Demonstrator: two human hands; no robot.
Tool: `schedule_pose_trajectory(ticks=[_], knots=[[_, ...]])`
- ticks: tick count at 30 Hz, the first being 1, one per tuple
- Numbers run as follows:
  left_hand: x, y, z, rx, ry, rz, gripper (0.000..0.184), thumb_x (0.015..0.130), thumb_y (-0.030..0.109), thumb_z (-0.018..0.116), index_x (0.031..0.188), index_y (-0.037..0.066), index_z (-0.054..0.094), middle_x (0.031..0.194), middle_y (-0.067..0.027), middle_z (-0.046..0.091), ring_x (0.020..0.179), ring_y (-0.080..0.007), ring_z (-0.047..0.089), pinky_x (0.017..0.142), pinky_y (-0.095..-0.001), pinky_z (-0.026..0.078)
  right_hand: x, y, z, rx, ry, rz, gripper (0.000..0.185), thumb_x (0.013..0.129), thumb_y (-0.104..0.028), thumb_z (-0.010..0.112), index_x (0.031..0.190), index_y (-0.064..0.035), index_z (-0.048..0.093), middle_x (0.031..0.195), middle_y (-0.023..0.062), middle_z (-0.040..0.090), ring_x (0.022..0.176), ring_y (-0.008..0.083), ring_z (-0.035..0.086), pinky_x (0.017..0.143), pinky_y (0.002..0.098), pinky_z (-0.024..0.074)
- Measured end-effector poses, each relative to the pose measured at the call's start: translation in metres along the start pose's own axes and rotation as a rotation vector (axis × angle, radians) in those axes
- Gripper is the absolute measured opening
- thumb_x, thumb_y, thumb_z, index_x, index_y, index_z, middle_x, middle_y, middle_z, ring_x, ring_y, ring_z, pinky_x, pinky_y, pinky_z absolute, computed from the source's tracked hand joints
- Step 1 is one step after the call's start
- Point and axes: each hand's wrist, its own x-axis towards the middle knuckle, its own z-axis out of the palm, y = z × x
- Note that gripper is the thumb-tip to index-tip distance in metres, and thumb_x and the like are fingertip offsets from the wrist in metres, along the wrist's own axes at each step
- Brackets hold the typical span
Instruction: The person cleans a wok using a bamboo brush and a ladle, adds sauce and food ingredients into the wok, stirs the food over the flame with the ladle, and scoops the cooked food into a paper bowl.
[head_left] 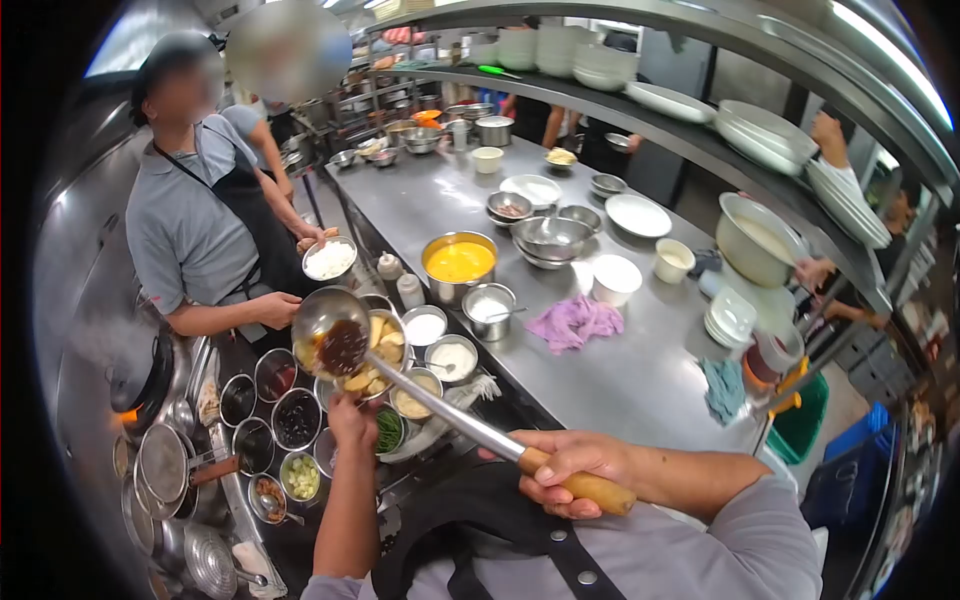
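Observation:
My right hand [560, 472] is closed round the wooden handle of a long metal ladle [440, 405]. The ladle's round bowl holds dark brown sauce [341, 346] and is over the edge of a metal bowl with pale yellow chunks [385, 338]. Beneath that bowl, my left hand [352, 420] grips its near side; the fingertips are partly hidden. Around the hands stand metal pots: chopped green herbs [389, 430], white powder [425, 325], a creamy white paste [451, 357] and pale green pieces [300, 476].
At the left a co-worker [205, 220] holds a bowl of white food [330, 258]. A steel counter [590, 380] carries a pot of yellow liquid [459, 258], a purple cloth [574, 323] and plates [638, 215]. Overhead runs a shelf [680, 110] with stacked dishes. A lit burner [128, 414] glows at far left.

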Motion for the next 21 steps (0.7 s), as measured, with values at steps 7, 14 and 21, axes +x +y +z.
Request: schedule_pose_trajectory(ticks=[7,14,21], knots=[[-0.125,0.075,-0.118,-0.028,0.168,0.11,0.015,0.086,-0.004,0.054,0.097,0.006,0.05,0.099,-0.0147,0.063,0.078,-0.0282,0.065,0.055,-0.0385,0.057,0.022,0.075,0.077,-0.12,-0.058,0.267,0.065,0.091,-0.007,0.057,0.15,-0.0115,0.029,0.068,0.0084,0.049,0.042,0.0156,0.051,0.037,0.0252,0.0447],[-0.332,0.18,-0.258,0.132,0.633,0.426,0.013,0.084,-0.003,0.059,0.085,0.004,0.048,0.083,-0.0075,0.056,0.066,-0.0185,0.063,0.048,-0.0316,0.058,0.136,0.188,0.17,0.237,-0.377,0.68,0.081,0.09,-0.002,0.055,0.156,-0.0031,0.008,0.071,0.0143,0.053,0.047,0.0204,0.053,0.043,0.0293,0.0462],[-0.533,0.195,-0.339,0.017,0.946,0.56,0.018,0.085,-0.003,0.059,0.08,0.006,0.044,0.08,-0.0075,0.057,0.064,-0.0163,0.063,0.046,-0.0296,0.058,0.268,0.336,0.264,0.253,-0.573,0.992,0.074,0.094,-0.008,0.054,0.156,-0.0044,0.014,0.075,0.0099,0.055,0.05,0.0169,0.057,0.046,0.0298,0.0467]])
